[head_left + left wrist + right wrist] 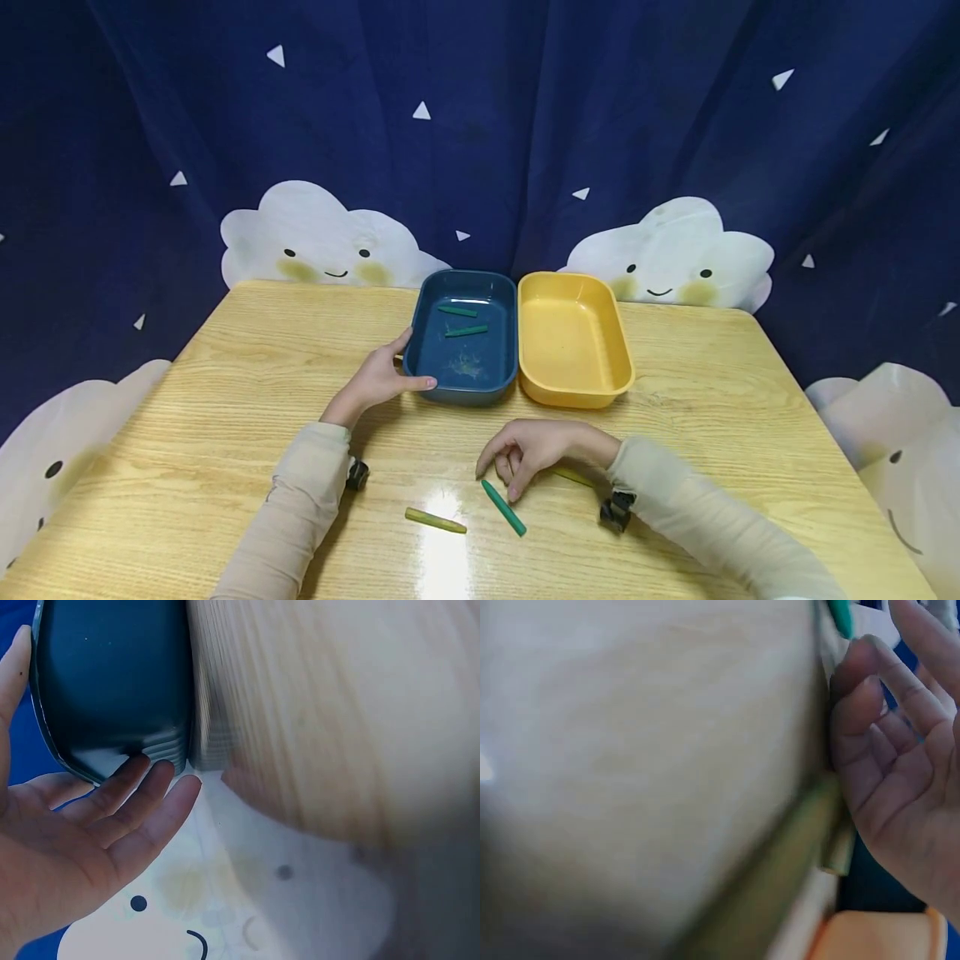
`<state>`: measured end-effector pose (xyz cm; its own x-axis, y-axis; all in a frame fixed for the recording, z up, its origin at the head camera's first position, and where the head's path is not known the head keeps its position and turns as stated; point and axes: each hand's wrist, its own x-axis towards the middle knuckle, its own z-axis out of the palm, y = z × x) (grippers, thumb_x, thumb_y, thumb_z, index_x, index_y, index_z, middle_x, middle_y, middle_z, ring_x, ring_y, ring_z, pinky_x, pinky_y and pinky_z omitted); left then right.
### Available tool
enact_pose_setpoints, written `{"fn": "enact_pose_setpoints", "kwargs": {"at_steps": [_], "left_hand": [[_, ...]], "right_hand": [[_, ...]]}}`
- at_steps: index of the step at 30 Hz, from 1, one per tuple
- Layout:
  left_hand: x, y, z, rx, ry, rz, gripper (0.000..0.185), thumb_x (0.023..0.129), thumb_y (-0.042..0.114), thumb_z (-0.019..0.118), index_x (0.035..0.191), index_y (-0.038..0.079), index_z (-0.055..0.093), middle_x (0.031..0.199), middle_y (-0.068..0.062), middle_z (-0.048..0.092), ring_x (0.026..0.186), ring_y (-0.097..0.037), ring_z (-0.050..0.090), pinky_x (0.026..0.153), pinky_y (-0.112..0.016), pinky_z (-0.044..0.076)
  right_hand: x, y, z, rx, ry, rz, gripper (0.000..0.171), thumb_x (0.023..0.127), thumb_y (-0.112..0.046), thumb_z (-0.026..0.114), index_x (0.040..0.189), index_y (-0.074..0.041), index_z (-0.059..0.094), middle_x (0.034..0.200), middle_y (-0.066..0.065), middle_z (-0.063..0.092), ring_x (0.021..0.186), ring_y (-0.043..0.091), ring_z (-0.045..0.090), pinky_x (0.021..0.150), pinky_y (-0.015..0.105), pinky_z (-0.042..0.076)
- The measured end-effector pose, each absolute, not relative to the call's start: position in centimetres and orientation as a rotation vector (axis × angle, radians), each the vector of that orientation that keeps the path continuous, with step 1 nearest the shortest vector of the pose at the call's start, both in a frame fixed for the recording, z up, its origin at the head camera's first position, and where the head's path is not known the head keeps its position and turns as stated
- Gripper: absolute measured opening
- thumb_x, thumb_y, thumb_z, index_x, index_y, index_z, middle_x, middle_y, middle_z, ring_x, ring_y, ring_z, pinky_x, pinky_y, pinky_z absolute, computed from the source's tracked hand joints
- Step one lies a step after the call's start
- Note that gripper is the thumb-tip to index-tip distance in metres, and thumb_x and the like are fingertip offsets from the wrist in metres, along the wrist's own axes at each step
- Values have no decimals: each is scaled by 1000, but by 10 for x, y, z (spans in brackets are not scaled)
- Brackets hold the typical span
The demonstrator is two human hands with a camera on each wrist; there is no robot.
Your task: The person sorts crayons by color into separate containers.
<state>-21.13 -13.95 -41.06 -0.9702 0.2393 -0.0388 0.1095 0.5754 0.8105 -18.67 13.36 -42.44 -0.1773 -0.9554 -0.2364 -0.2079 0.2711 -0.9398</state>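
My left hand [377, 377] rests spread against the near-left corner of a dark blue bin [467, 398], its thumb along the front rim. In the left wrist view, its fingers lie by the bin's outer wall [112, 675]. Two green crayons [466, 331] lie inside that bin. Over the table, my right hand [536, 446] hovers with loosely bent fingers, thumb and index finger apart above the tip of a green crayon [504, 508]; nothing is held. An olive-yellow crayon [435, 521] lies left of it. Another [573, 476] is partly hidden beneath the right wrist.
A yellow bin [576, 398] stands right against the blue one, with nothing in it. Both are near the far edge of the wooden table [225, 417]. A dark blue curtain [480, 125] with white clouds hangs behind.
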Motion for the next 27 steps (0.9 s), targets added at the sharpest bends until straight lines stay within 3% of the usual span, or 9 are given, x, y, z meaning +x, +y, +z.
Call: {"fn": "enact_pose_setpoints", "kwargs": {"at_steps": [20, 27], "left_hand": [[-213, -140, -411, 308, 2666, 1343, 101, 73, 29, 77, 144, -1, 13, 138, -24, 35, 120, -32, 39, 97, -45, 34], [-211, -139, -411, 302, 2669, 1322, 100, 73, 30, 77, 145, 2, 13, 136, -24, 38, 113, -32, 45, 89, -43, 41]], "right_hand": [[-183, 132, -437, -1221, 1746, -948, 32, 74, 1, 72, 105, 3, 63, 60, -7, 48, 47, 0, 39, 49, 15, 40], [-182, 132, -435, -1252, 1762, -922, 23, 74, 0, 73, 94, 2, 63, 56, -7, 43, 45, -1, 35, 50, 15, 39]]}}
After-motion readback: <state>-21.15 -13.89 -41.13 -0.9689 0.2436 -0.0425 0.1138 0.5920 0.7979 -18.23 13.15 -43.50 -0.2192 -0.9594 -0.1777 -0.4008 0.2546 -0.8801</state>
